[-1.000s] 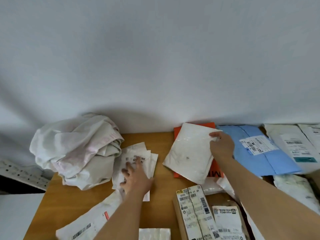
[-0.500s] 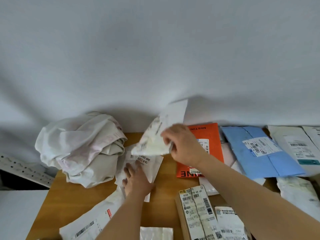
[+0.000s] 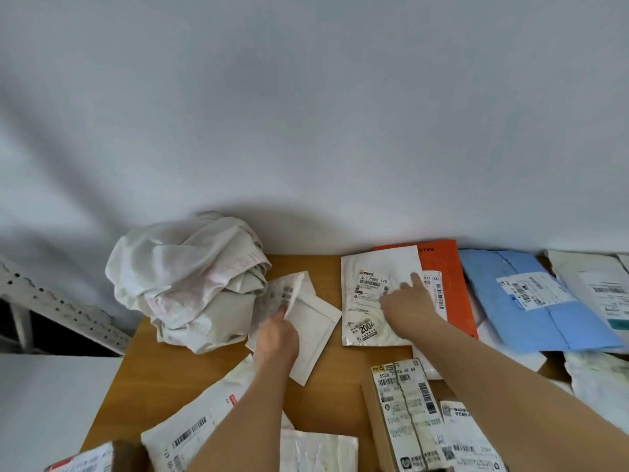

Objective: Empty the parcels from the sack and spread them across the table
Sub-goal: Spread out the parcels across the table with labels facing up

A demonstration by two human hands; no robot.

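My right hand [image 3: 406, 303] lies flat, fingers straight, pressing the white labelled parcel [image 3: 374, 298] onto the bench [image 3: 326, 393]; that parcel overlaps the orange mailer [image 3: 451, 277] just right of my fingers. My left hand [image 3: 277, 338] pinches the edge of a small labelled parcel [image 3: 279, 298] lifted over the white padded envelopes [image 3: 315, 332]. The crumpled sack [image 3: 190, 281] sits just left of it. A blue mailer [image 3: 531, 301] is further right, a brown box [image 3: 401, 413] below my right hand.
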